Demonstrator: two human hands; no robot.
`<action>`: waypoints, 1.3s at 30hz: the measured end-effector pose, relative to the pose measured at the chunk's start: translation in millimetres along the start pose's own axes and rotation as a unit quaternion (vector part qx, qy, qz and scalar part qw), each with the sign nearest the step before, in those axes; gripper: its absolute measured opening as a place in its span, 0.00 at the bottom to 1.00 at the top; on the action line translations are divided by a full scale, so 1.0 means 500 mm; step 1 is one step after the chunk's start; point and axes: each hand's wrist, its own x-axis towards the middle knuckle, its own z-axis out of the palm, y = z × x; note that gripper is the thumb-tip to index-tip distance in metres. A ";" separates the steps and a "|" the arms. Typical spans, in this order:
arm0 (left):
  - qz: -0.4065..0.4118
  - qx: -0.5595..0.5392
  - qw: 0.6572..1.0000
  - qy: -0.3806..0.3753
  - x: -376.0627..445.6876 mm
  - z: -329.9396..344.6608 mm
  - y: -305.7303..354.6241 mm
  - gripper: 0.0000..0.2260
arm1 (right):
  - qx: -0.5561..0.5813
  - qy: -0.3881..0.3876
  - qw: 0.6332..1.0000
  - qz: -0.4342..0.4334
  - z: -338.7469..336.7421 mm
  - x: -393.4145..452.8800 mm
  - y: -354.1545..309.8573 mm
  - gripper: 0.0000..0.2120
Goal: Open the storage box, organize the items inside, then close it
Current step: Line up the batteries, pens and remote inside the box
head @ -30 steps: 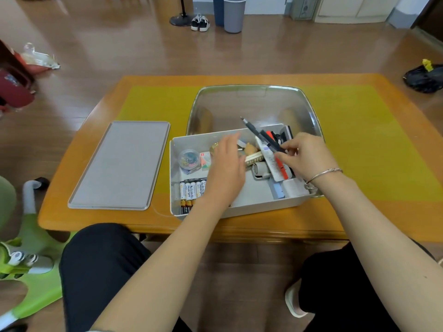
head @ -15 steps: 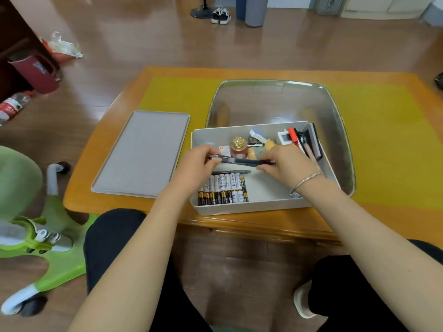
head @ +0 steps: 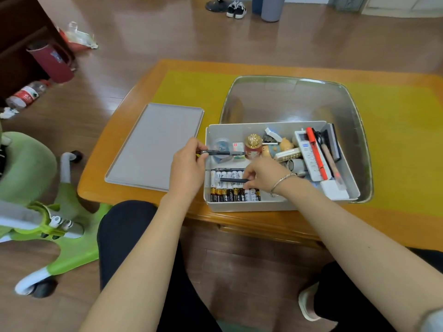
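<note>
- Our left hand (head: 188,167) hovers at the storage box's (head: 282,204) left wall, fingers pinching a dark pen (head: 221,153) level.
- Our right hand (head: 262,174) reaches inside the box, fingers pinching a second pen (head: 233,180) above the batteries (head: 233,188).

Battery labels (head: 230,176) too small, partly hand-covered

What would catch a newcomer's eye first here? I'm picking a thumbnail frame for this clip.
The open grey storage box at the table's near edge, crammed with small items, draws the eye, with a neat row of batteries in its front left corner. Over it, the left hand holds a dark pen level at the box's left wall, while the right hand holds another pen above the batteries. The grey lid lies flat to the left.
</note>
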 end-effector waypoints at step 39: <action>0.025 0.233 0.885 -0.403 -0.040 0.116 0.036 0.37 | -0.216 0.030 0.975 0.032 0.013 0.084 0.041 0.10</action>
